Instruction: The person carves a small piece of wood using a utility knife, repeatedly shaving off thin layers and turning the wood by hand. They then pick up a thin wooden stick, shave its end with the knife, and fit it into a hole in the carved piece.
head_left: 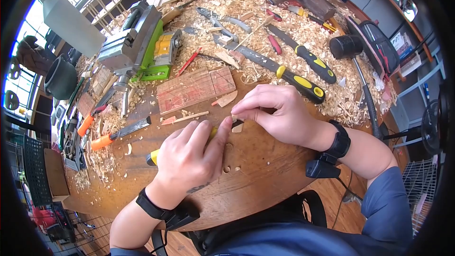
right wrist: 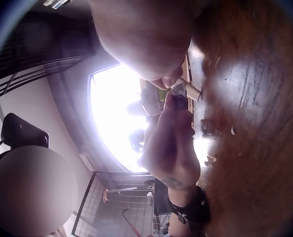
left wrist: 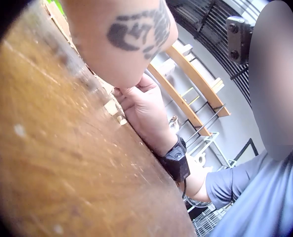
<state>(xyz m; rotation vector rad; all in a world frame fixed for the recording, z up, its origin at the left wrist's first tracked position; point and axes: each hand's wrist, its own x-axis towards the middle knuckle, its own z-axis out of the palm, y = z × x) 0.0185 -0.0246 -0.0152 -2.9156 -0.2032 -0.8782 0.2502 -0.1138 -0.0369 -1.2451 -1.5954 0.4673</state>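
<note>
My left hand (head_left: 189, 154) is curled round a yellow-and-black handled tool (head_left: 152, 157), whose rear end sticks out beside the palm. Its working end is mostly hidden by the fingers, and the thumb points toward the other hand. The right hand (head_left: 277, 111) pinches a small pale wood piece (right wrist: 191, 92) between thumb and fingertips, right at the left thumb tip. Both hands are close over the wooden tabletop (head_left: 256, 180). Just beyond them lie a thin wood strip (head_left: 186, 118) with a red tip and a flat red-marked board (head_left: 194, 90).
A green-and-silver vise (head_left: 137, 42) stands at the back left. Orange-handled chisels (head_left: 102, 142) lie at left. Saws with yellow-and-black handles (head_left: 301, 84) and a black mallet (head_left: 346, 47) lie on wood shavings (head_left: 341, 99) at right. The table's rounded edge is near the body.
</note>
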